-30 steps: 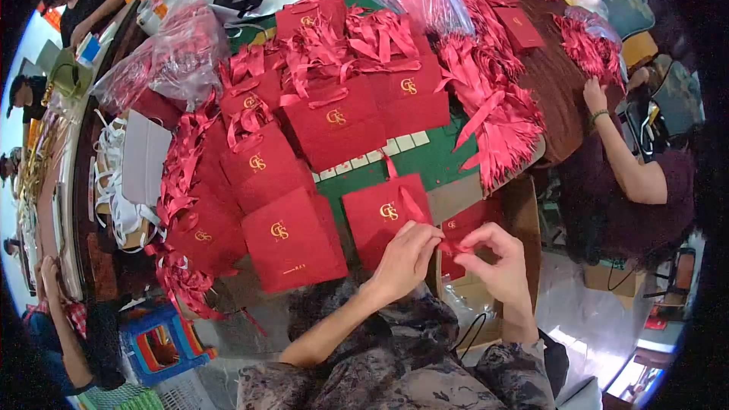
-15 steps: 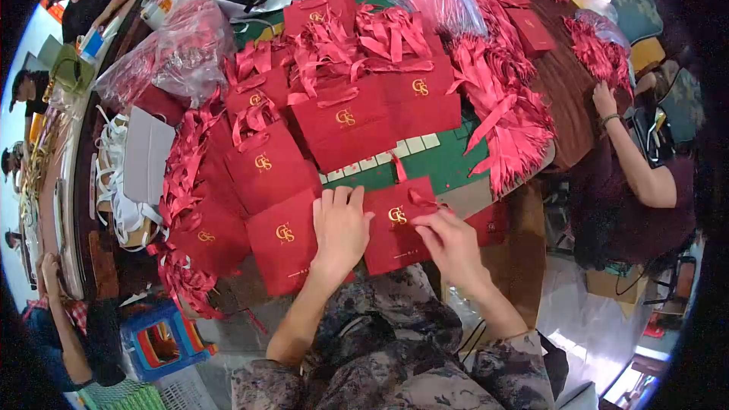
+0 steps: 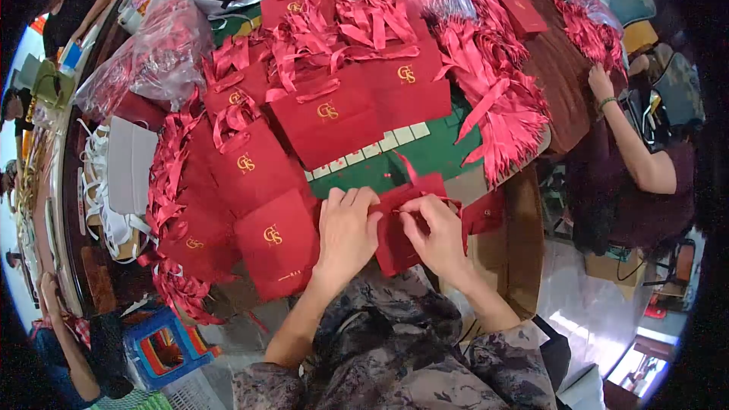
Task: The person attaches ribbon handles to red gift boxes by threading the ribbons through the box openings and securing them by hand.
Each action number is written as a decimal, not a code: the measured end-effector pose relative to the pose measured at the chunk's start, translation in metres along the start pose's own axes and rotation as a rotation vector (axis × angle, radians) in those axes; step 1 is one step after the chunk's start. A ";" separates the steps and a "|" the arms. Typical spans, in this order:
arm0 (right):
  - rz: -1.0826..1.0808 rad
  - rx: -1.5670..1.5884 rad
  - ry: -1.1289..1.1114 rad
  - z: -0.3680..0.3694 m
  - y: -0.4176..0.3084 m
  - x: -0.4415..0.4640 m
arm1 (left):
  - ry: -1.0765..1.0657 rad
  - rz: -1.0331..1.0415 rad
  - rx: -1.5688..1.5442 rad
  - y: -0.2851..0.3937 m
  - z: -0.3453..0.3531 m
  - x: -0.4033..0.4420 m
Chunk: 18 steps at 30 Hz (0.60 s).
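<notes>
A red paper gift bag (image 3: pixel 396 250) is held upright in front of my lap, its front partly covered by my hands. My left hand (image 3: pixel 345 231) is closed on its left edge, with the thumb toward the opening. My right hand (image 3: pixel 437 235) pinches thumb and forefinger together at the bag's upper part, on what looks like its ribbon handle; the fingers hide most of it. A loose pink-red ribbon end (image 3: pixel 406 167) sticks up behind the bag. To the left lies another red bag with a gold logo (image 3: pixel 275 239).
More red bags (image 3: pixel 326 118) with ribbon handles crowd the table. Bundles of red ribbon (image 3: pixel 505 118) lie right, a plastic-wrapped bundle (image 3: pixel 163 53) left. Small white tiles line the green mat (image 3: pixel 448 152). A cardboard box (image 3: pixel 520 247) stands at right; a co-worker's arm (image 3: pixel 634 144) reaches in beyond.
The bag between my hands has turned and tipped, so its logo no longer shows. My right hand has moved left toward my left hand. The whole view has shifted slightly.
</notes>
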State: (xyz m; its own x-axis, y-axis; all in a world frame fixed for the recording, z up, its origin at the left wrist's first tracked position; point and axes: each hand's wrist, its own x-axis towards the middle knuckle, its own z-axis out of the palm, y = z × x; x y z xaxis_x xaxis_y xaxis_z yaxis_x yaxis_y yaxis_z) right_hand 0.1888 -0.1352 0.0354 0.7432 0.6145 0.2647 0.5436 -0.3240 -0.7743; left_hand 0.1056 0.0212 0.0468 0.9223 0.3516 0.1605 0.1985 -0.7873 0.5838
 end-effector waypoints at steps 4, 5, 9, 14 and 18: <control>-0.007 -0.009 -0.002 0.005 0.001 -0.002 | -0.012 -0.020 -0.183 0.004 0.004 0.000; -0.017 -0.009 0.022 0.006 0.001 -0.002 | -0.018 -0.044 -0.227 0.006 0.004 0.000; -0.014 0.004 0.052 0.006 -0.001 -0.002 | -0.037 -0.055 -0.279 0.008 0.004 -0.001; 0.081 0.011 0.079 0.009 -0.003 -0.001 | -0.005 -0.016 -0.289 0.011 0.005 -0.001; -0.034 -0.105 0.070 0.009 -0.008 0.001 | 0.004 -0.027 -0.310 0.012 0.008 -0.002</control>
State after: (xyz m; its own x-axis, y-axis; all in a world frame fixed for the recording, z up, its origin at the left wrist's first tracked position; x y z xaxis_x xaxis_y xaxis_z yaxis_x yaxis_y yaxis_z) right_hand 0.1814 -0.1255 0.0363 0.7470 0.5760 0.3320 0.6041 -0.3798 -0.7006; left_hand 0.1094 0.0070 0.0472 0.9165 0.3731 0.1445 0.1118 -0.5855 0.8030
